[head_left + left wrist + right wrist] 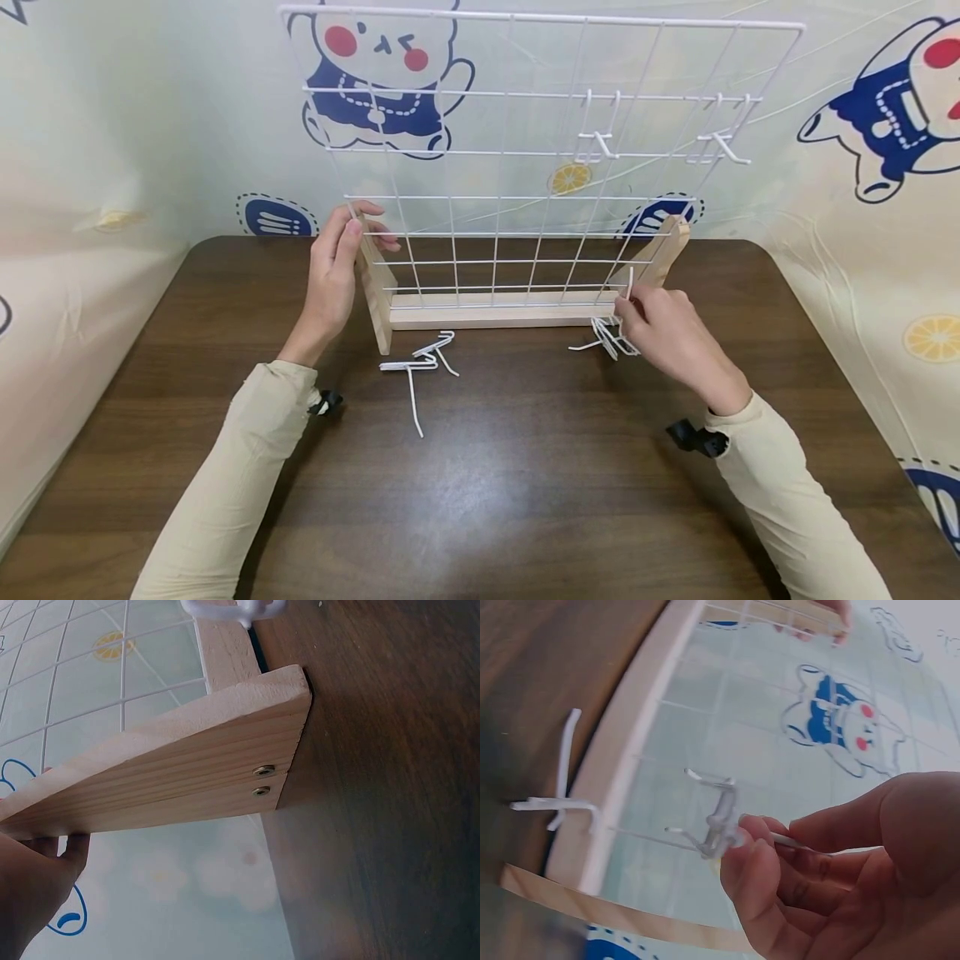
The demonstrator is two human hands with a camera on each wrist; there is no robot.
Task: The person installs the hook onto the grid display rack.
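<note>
Hooks point(601, 142): 2 hung, 1 in R hand point(675, 335).

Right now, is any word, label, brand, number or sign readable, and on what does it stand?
None can be read. The backdrop shows only printed pictures: cartoon figures, citrus slices. No lettering is visible on the white grid, wooden stand or hooks.

Long cream sleeves point(240, 467) crease softly near the cuffs point(291, 383) — a small black piece point(697, 438) juts out beside each.
</note>
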